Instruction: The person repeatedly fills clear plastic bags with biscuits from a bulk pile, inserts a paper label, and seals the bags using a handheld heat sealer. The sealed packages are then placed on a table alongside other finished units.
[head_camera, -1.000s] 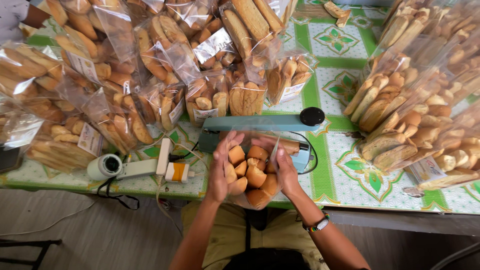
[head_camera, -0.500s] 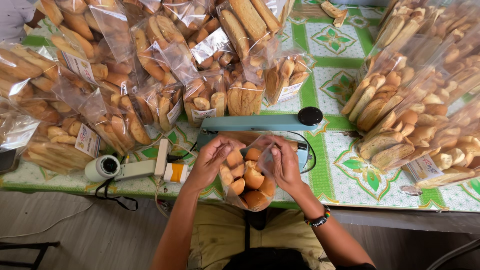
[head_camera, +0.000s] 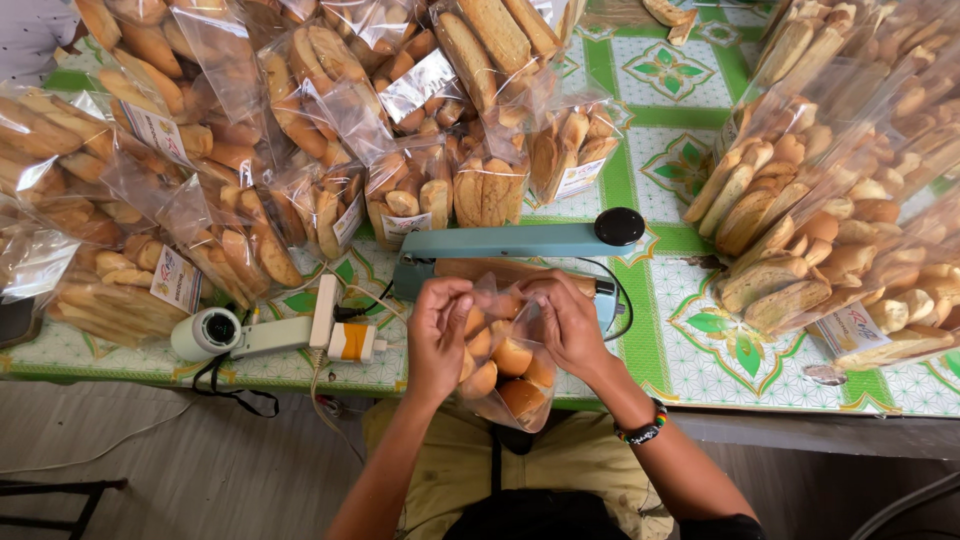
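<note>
The left hand (head_camera: 437, 335) and the right hand (head_camera: 568, 322) both pinch the top edge of a clear bag of toasted bread pieces (head_camera: 503, 362), fingers closed on the plastic at either side of its mouth. A second ago the palms cupped the bag's sides lower down; now the fingers have climbed to the opening and drawn it flat, while the bag hangs at the near table edge, just in front of the teal heat sealer (head_camera: 515, 245). To my eye that means the filling is done and the mouth is being readied for closing. The sealer's arm with its black knob (head_camera: 619, 226) has not moved.

The table (head_camera: 690, 330) wears a green and white patterned cloth. At the far left lies a heap of filled bags of bread (head_camera: 240, 150); more bags (head_camera: 830, 210) crowd the right side. Near the left hand sit a white power strip (head_camera: 322, 318) and a small white tape dispenser (head_camera: 205, 333). Below the table edge shows a grey floor (head_camera: 150, 460).
</note>
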